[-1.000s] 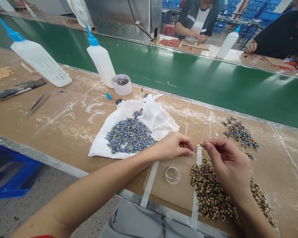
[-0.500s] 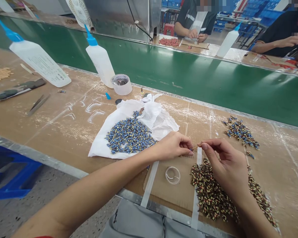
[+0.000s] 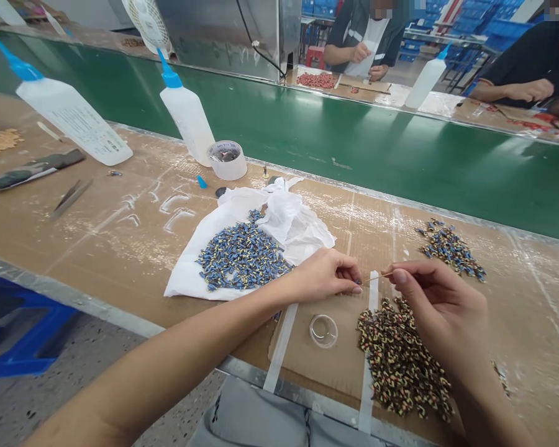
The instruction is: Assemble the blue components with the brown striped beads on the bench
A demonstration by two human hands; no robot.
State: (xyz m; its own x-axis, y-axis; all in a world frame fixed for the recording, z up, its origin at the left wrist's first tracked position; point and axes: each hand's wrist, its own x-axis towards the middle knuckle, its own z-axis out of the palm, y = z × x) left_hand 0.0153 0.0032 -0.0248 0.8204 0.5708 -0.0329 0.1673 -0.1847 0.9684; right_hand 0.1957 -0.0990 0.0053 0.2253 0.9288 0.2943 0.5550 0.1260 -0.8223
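My left hand [image 3: 333, 273] is closed in a pinch on a tiny blue piece [image 3: 358, 282], mostly hidden by the fingertips. Between thumb and forefinger, my right hand [image 3: 442, 304] grips a thin wooden stick resembling a toothpick [image 3: 376, 277], its tip pointing at the blue piece. Whether the tip touches it I cannot tell. Beside my left wrist, many small blue-and-yellow pieces [image 3: 240, 254] lie on a white plastic sheet [image 3: 181, 280]. Under my right hand spreads a heap of dark brown, yellow and red pieces [image 3: 400, 366]. A small clear round dish [image 3: 323, 331] sits nearer my body.
A smaller pile of blue and brown pieces [image 3: 451, 251] lies at the right. Behind the sheet stand a tape roll [image 3: 228, 169] and a white squeeze bottle [image 3: 186, 121]. Tweezers [image 3: 72, 198] rest at left. Beyond the green conveyor belt [image 3: 354, 136], two people work.
My right hand has drawn back a little to the right with the stick, widening the space between my hands. My left hand stays almost in place. Across the belt, a co-worker's hand has risen.
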